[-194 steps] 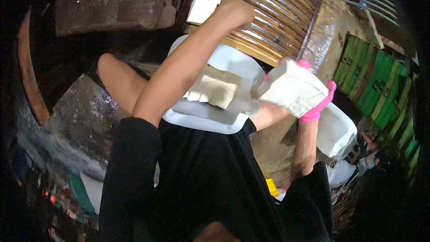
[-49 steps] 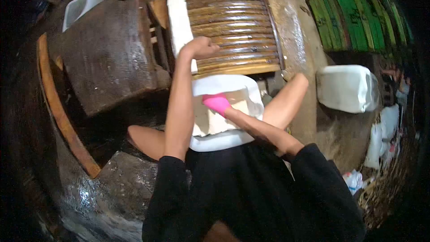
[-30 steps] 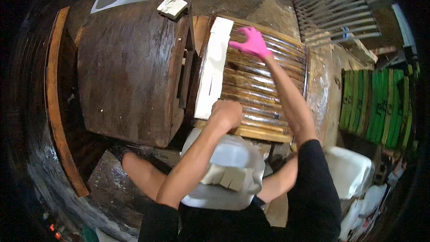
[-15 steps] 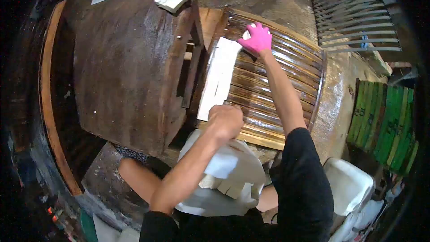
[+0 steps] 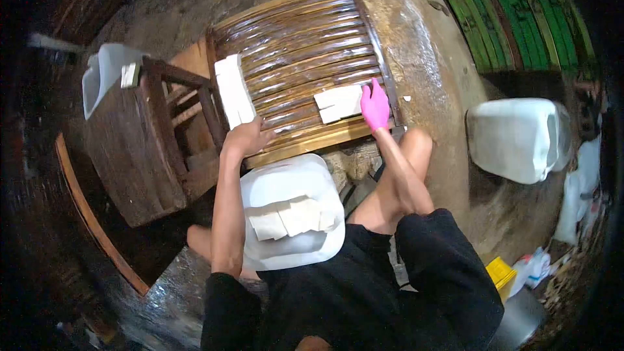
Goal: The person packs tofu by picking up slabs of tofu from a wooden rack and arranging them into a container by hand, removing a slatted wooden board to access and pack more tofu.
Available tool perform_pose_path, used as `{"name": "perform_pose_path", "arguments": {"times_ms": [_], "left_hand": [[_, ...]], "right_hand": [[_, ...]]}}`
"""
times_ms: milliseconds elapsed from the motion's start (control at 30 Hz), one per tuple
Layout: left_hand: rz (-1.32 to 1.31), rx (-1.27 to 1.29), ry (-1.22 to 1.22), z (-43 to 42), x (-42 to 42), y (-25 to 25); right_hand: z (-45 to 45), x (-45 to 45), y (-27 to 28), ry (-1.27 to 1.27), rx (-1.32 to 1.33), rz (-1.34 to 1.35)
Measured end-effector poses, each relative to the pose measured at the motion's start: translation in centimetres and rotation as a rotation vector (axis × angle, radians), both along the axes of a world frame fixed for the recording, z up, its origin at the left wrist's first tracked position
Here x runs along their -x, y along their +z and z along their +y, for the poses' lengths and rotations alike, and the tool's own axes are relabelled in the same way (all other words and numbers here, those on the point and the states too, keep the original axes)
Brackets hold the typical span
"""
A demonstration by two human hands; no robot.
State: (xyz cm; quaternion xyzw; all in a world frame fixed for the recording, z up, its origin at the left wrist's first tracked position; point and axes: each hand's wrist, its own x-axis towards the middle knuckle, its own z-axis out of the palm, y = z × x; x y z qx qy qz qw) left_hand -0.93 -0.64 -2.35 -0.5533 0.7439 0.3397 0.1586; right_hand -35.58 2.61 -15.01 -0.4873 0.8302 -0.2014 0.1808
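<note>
A row of white, soft-looking blocks (image 5: 234,91) lies along the left side of the wet slatted wooden rack (image 5: 296,58). My bare left hand (image 5: 246,139) is at the row's near end, fingers apart and touching or very close to it. A second group of white blocks (image 5: 339,103) lies near the rack's right front corner. My right hand (image 5: 376,106), in a pink glove, rests against the right end of that group, its fingers stretched out. More white pieces (image 5: 286,218) sit in a white plastic tub (image 5: 292,257) between my legs.
A dark wooden stand (image 5: 130,149) stands left of the rack, with a small white block (image 5: 130,75) on its edge. A cut white container (image 5: 117,68) is behind it. To the right are green slatted racks (image 5: 520,19) and a white jerrycan (image 5: 513,140).
My view has swung right. My right hand has moved from the left row's far end to the group at the rack's right front. My left hand stays by the left row's near end.
</note>
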Motion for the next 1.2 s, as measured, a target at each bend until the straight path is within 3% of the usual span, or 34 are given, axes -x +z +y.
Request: {"name": "perform_pose_path", "arguments": {"times_ms": [67,100,167,233,300,467,600,700,833,967,1000,1067,1133,1167,1200], "left_hand": [[-0.082,-0.035,-0.064,-0.5,2.8,-0.3],[-0.126,-0.052,-0.092,-0.8,4.3,-0.6],[0.007,0.022,-0.164,-1.3,7.3,-4.3],[-0.117,-0.074,-0.164,-1.8,13.1,-4.9],[-0.088,-0.107,-0.093,-1.5,15.6,-8.4],[0.024,-0.002,-0.043,-1.6,17.4,-10.9],[0.188,0.107,-0.042,-2.1,15.4,-12.7],[0.332,0.159,-0.12,-2.7,14.0,-13.5],[0.268,0.048,-0.152,-2.7,13.4,-9.6],[0.328,0.223,-0.178,-0.7,13.8,-1.8],[0.356,0.3,-0.218,-0.3,13.5,0.1],[0.343,0.279,-0.264,0.8,13.2,5.4],[0.399,0.315,-0.277,2.4,11.8,8.9],[0.562,0.294,-0.238,3.5,10.5,10.7],[0.726,0.289,-0.216,4.0,9.5,13.0]], "right_hand": [[2.1,0.6,-5.4,-0.009,0.149,0.215],[3.0,-0.5,-4.9,0.065,0.021,0.284],[3.0,-2.6,-4.3,0.024,0.068,0.152],[2.4,-3.3,-3.9,-0.028,0.159,0.098],[2.2,-3.9,-3.5,-0.078,0.213,-0.173],[0.5,-3.1,-2.2,-0.416,0.27,-0.874],[-3.2,-1.3,-9.9,-0.2,-0.227,-1.159],[-1.0,0.3,-4.7,0.009,-0.348,-2.034],[0.0,-0.4,-2.7,0.033,-0.348,-2.334],[-0.1,-1.3,0.2,0.132,-0.217,-2.388],[1.1,-1.3,4.5,0.099,-0.198,-2.539],[2.3,-1.9,7.0,0.143,-0.141,-2.51],[4.2,-2.9,10.1,-0.062,-0.029,-2.517],[6.0,-3.6,14.4,0.07,-0.004,-2.641],[7.2,-4.0,16.7,0.226,-0.008,-2.585]]}}
